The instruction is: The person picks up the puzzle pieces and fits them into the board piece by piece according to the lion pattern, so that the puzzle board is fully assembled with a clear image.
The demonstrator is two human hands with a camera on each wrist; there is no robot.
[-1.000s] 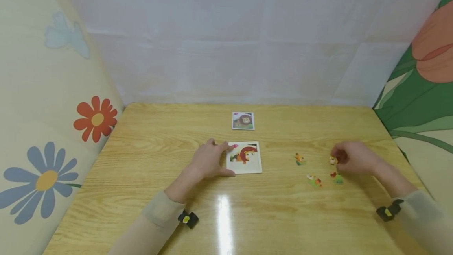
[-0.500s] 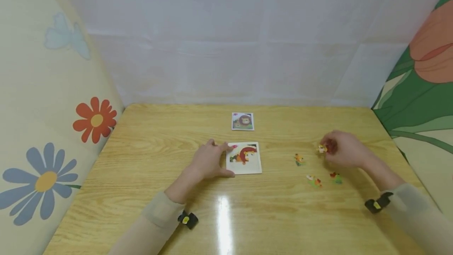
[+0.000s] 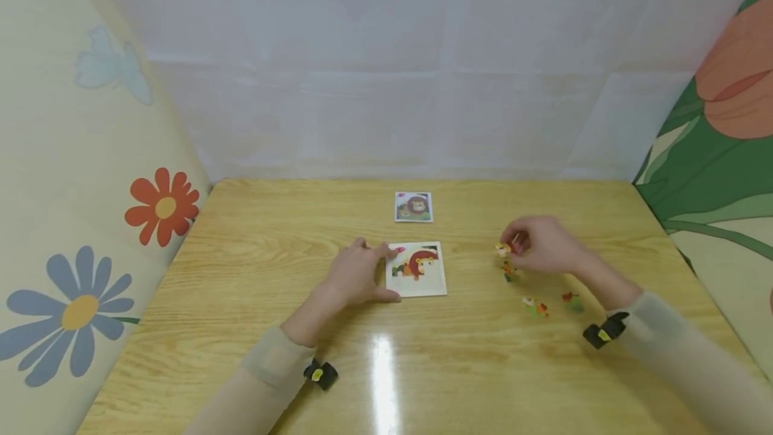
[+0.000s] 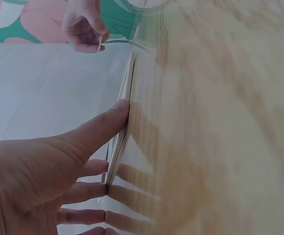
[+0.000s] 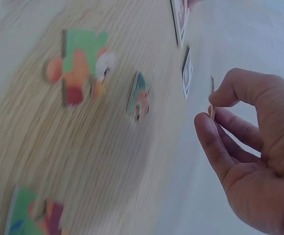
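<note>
My right hand (image 3: 543,247) pinches a small jigsaw piece (image 3: 503,249) between thumb and fingertips, raised above the table; in the right wrist view this piece (image 5: 212,93) shows edge-on. Just below it lies a loose jigsaw piece (image 3: 507,272), with two others, one white-and-orange (image 3: 536,307) and one red-and-green (image 3: 574,301), nearer the front. On the left, my left hand (image 3: 356,274) rests against a white puzzle board (image 3: 425,287) with its fingers fairly straight, the thumb (image 4: 100,129) touching the near edge. A partly assembled lion picture (image 3: 417,264) sits inside the board.
Behind the board lies a small lion picture card (image 3: 413,207). The wooden tabletop (image 3: 272,220) ends at a white cloth backdrop (image 3: 386,86). Flowered panels rise along the left and right sides.
My right hand has lifted the pinched jigsaw piece from the right of the loose pieces and carried it left toward the board. My left hand has stayed in place.
</note>
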